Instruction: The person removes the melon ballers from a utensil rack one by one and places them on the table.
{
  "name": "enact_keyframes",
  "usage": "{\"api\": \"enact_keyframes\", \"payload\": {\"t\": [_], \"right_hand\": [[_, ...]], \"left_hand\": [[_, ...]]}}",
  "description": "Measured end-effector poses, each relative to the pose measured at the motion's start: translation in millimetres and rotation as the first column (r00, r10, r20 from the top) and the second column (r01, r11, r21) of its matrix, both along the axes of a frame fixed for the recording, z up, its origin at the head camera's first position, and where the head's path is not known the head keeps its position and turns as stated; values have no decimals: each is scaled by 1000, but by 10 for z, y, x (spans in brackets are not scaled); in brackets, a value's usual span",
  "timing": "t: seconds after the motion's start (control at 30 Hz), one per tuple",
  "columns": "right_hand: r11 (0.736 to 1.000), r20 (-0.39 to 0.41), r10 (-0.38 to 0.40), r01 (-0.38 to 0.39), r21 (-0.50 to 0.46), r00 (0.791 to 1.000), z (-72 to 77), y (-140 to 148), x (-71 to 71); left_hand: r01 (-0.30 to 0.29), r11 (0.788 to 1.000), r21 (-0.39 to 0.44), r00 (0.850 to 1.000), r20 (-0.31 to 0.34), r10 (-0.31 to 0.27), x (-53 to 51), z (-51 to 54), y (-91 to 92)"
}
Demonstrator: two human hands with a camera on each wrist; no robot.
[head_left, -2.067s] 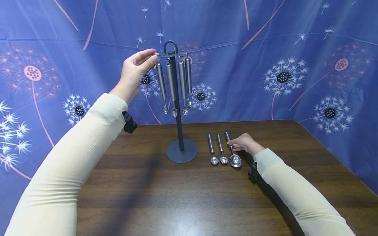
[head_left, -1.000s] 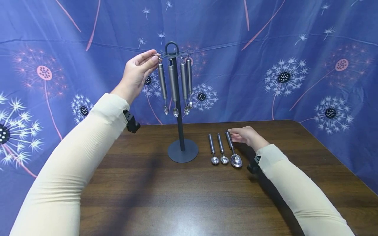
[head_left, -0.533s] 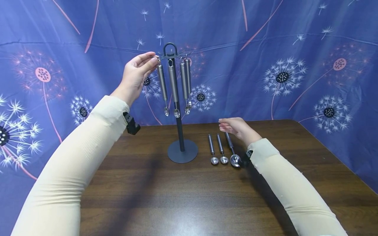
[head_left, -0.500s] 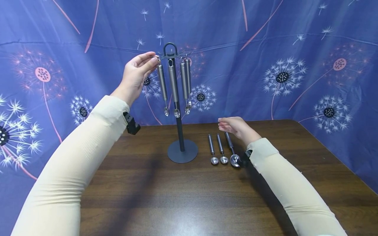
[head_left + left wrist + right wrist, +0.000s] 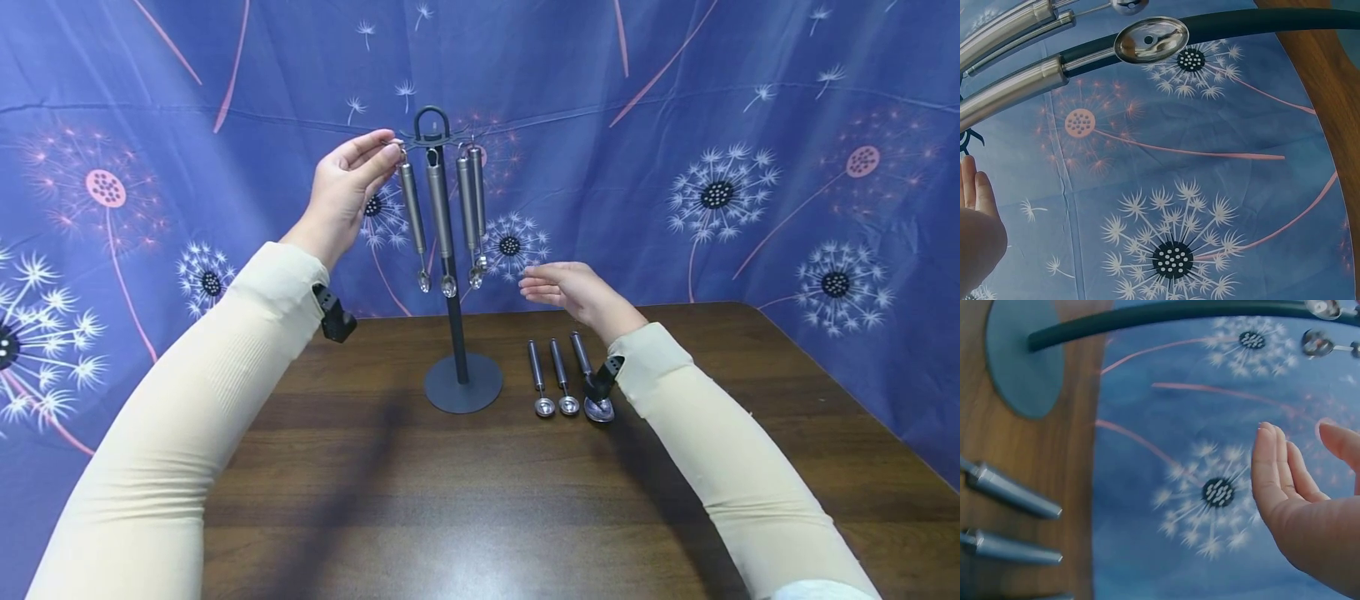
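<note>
My left hand (image 5: 341, 187) pinches the end of a hook at the top of a dark utensil stand (image 5: 462, 383). From that hook hangs the leftmost melon baller (image 5: 412, 208); several steel-handled ones hang around the post. In the left wrist view, an oval bowl with a small hole (image 5: 1151, 40) shows close up. My right hand (image 5: 577, 292) hovers above the table's back edge, right of the stand, fingers straight, nothing held. Below it lie two small melon ballers (image 5: 558, 362) and a larger scoop (image 5: 581, 354), whose neck is hidden by the black wrist camera.
A brown wooden table (image 5: 450, 500) carries the stand's round base and the three loose tools to its right. Behind hangs a blue cloth (image 5: 600, 183) with a dandelion print. The table's right edge slants off beyond the right arm.
My right hand has left the larger scoop's handle and risen leftward toward the stand. That scoop still lies on the table. My left hand stays at the hook.
</note>
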State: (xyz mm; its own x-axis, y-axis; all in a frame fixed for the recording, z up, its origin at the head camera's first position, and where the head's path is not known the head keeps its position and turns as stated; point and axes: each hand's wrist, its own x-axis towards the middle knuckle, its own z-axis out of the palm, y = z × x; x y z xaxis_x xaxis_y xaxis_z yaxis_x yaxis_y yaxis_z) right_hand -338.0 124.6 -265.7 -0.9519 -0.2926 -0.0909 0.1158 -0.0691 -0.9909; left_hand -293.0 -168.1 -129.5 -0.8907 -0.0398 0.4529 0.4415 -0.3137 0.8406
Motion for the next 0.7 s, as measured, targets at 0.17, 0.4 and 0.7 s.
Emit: {"api": "enact_keyframes", "payload": {"t": [0.17,0.4,0.7], "right_hand": [[994,-40,-3,-1,-111,999,158,-161,53],[992,-122,40,-53,-112,992,393,-348,95],[990,-216,30,-59,-125,976,632,-492,144]], "left_hand": [[-5,1000,13,1000,9,5,12,0,-1],[-16,999,32,999,29,15,39,12,17],[-37,999,18,999,23,37,68,12,30]]}}
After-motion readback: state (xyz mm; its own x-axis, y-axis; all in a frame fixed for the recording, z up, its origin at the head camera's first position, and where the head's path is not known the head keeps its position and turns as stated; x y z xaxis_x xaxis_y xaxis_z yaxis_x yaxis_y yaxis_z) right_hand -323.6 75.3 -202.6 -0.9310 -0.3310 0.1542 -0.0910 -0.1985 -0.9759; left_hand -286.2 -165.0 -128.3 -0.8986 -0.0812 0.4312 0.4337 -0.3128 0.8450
